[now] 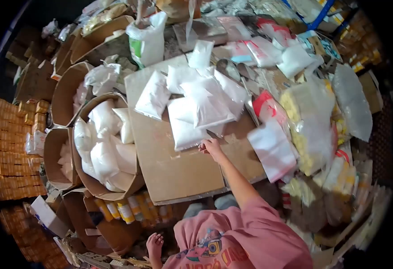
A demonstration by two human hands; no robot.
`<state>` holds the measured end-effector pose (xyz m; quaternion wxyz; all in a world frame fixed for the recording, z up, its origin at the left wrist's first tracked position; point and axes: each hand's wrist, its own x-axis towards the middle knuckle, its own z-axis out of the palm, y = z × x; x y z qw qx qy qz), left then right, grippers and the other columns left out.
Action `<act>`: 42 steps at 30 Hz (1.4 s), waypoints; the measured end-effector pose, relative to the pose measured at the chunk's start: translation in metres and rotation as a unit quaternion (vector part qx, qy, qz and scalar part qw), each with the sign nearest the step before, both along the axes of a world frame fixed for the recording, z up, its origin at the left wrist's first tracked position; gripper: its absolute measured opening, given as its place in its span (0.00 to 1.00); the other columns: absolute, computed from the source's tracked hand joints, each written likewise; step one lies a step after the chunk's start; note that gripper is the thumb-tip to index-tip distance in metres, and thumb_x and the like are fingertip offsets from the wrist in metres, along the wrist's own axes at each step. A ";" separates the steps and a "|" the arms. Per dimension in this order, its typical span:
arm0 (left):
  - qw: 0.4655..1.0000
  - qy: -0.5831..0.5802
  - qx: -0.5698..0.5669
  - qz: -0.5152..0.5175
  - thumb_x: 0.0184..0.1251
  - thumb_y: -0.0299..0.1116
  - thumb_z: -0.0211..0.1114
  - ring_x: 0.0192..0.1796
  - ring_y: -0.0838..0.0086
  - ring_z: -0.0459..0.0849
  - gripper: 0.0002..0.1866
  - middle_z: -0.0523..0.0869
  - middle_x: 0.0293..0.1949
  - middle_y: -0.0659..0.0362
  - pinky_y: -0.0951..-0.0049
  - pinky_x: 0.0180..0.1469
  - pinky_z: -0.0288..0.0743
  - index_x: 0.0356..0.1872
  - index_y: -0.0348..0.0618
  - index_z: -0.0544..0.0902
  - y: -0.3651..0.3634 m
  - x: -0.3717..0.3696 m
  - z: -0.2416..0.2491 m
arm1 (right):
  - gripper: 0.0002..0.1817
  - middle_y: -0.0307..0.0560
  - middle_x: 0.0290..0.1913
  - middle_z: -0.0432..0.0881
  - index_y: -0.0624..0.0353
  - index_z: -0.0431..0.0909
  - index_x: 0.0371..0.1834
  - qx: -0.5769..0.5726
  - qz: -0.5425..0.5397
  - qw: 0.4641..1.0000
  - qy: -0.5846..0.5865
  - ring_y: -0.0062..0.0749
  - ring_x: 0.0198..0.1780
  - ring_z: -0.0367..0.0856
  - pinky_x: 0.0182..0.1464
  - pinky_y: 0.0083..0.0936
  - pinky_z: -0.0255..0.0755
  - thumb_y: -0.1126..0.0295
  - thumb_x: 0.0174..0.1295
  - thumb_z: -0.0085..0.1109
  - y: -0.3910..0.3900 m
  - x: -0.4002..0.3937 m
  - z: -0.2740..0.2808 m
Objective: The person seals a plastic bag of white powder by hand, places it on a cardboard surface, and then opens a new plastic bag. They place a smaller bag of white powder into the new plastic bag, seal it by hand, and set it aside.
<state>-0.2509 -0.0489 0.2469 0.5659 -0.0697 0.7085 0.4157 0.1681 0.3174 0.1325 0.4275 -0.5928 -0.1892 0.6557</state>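
Observation:
My right hand (210, 147) reaches over the cardboard-topped work surface (183, 175), just below the lower edge of a pile of clear plastic bags filled with white material. Its fingers are loosely bent and apart, and I see nothing held in them. Nearest to it are a white-filled bag (185, 127) lying flat and another bag (207, 105) on top of the pile. A separate filled bag (153, 95) lies to the left. My left hand (155, 245) hangs low beside my body, fingers slightly curled and apart, with nothing visible in it.
A large cardboard box (140, 181) full of similar white bags (104, 157) stands left of the surface. Metal scoops (245, 71) lie behind the pile. Flat printed bags (272, 150) and a sack of yellowish packets (306, 130) crowd the right. A white sack (148, 42) stands at the back.

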 end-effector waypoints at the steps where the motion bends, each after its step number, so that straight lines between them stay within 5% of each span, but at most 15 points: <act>1: 0.998 0.010 -0.039 -0.038 0.76 0.32 0.57 0.39 0.67 0.87 0.12 0.87 0.40 0.53 0.69 0.38 0.81 0.53 0.37 0.79 0.009 0.008 0.006 | 0.14 0.42 0.31 0.85 0.58 0.78 0.31 -0.073 0.011 0.997 0.015 0.27 0.30 0.82 0.31 0.22 0.75 0.59 0.69 0.58 -0.015 0.007 -0.043; 5: 0.992 0.028 -0.071 -0.097 0.77 0.31 0.56 0.40 0.67 0.88 0.12 0.87 0.41 0.54 0.70 0.40 0.83 0.53 0.38 0.80 0.013 0.012 0.009 | 0.19 0.46 0.42 0.83 0.59 0.74 0.51 -0.166 -0.092 0.973 0.132 0.31 0.39 0.83 0.38 0.28 0.76 0.56 0.67 0.62 -0.053 0.026 -0.071; 8: 0.991 0.032 -0.077 -0.109 0.76 0.31 0.56 0.40 0.68 0.88 0.12 0.88 0.42 0.54 0.70 0.39 0.83 0.54 0.38 0.80 -0.001 0.005 0.013 | 0.20 0.48 0.42 0.84 0.59 0.75 0.49 -0.077 -0.181 0.963 0.186 0.34 0.39 0.84 0.39 0.30 0.77 0.55 0.66 0.62 -0.046 0.053 -0.088; 14: 0.986 0.073 -0.132 -0.072 0.74 0.32 0.59 0.38 0.68 0.87 0.12 0.88 0.39 0.55 0.71 0.38 0.82 0.51 0.39 0.81 -0.033 -0.007 0.002 | 0.19 0.52 0.42 0.85 0.61 0.77 0.46 -0.017 -0.224 0.955 0.194 0.37 0.42 0.85 0.40 0.29 0.78 0.57 0.63 0.64 0.032 0.082 -0.053; 18: 0.992 0.041 -0.082 -0.086 0.74 0.33 0.63 0.44 0.70 0.84 0.16 0.86 0.45 0.57 0.70 0.47 0.79 0.59 0.40 0.79 -0.031 0.022 0.028 | 0.15 0.53 0.36 0.86 0.63 0.78 0.42 -0.071 -0.197 0.967 0.144 0.40 0.35 0.88 0.32 0.28 0.78 0.60 0.64 0.61 0.064 0.082 -0.063; 22: 0.990 0.046 -0.093 -0.095 0.75 0.36 0.63 0.47 0.70 0.85 0.17 0.86 0.47 0.57 0.69 0.50 0.80 0.60 0.41 0.79 -0.010 0.060 0.048 | 0.15 0.46 0.27 0.85 0.65 0.79 0.36 -0.091 -0.128 0.986 0.047 0.31 0.27 0.87 0.23 0.20 0.73 0.61 0.68 0.56 0.071 0.082 -0.043; 26: 0.988 0.050 -0.109 -0.097 0.76 0.38 0.62 0.52 0.69 0.85 0.18 0.86 0.51 0.56 0.68 0.54 0.80 0.61 0.40 0.78 -0.006 0.075 0.052 | 0.17 0.44 0.22 0.83 0.65 0.80 0.32 -0.080 -0.095 0.992 -0.016 0.23 0.17 0.78 0.17 0.17 0.66 0.60 0.68 0.55 0.073 0.082 -0.046; 27: 0.989 0.049 -0.111 -0.085 0.76 0.37 0.62 0.52 0.69 0.85 0.18 0.86 0.51 0.56 0.68 0.54 0.79 0.61 0.40 0.78 -0.007 0.078 0.050 | 0.13 0.41 0.19 0.75 0.57 0.74 0.26 -0.095 -0.104 0.990 0.015 0.22 0.13 0.67 0.12 0.18 0.56 0.61 0.64 0.55 0.077 0.083 -0.046; 31: 0.989 0.047 -0.112 -0.080 0.76 0.34 0.61 0.49 0.68 0.85 0.17 0.86 0.49 0.55 0.69 0.50 0.80 0.61 0.38 0.78 -0.009 0.086 0.047 | 0.12 0.38 0.16 0.65 0.51 0.62 0.20 -0.125 -0.168 0.961 0.180 0.21 0.12 0.61 0.11 0.16 0.50 0.65 0.56 0.54 0.088 0.085 -0.046; 39: 0.991 0.032 -0.119 -0.048 0.74 0.31 0.60 0.38 0.66 0.87 0.11 0.87 0.38 0.52 0.68 0.38 0.83 0.50 0.36 0.81 -0.047 0.073 0.003 | 0.11 0.36 0.15 0.64 0.52 0.64 0.20 -0.056 -0.102 0.993 -0.005 0.19 0.13 0.61 0.14 0.19 0.47 0.66 0.59 0.52 0.077 0.061 0.071; 42: 0.943 0.205 0.002 -0.261 0.68 0.25 0.64 0.40 0.75 0.84 0.13 0.86 0.39 0.58 0.73 0.42 0.80 0.52 0.38 0.80 -0.043 0.058 -0.037 | 0.14 0.35 0.14 0.64 0.52 0.64 0.19 -0.037 -0.107 0.993 -0.021 0.19 0.13 0.60 0.15 0.20 0.47 0.67 0.62 0.52 0.050 0.052 0.134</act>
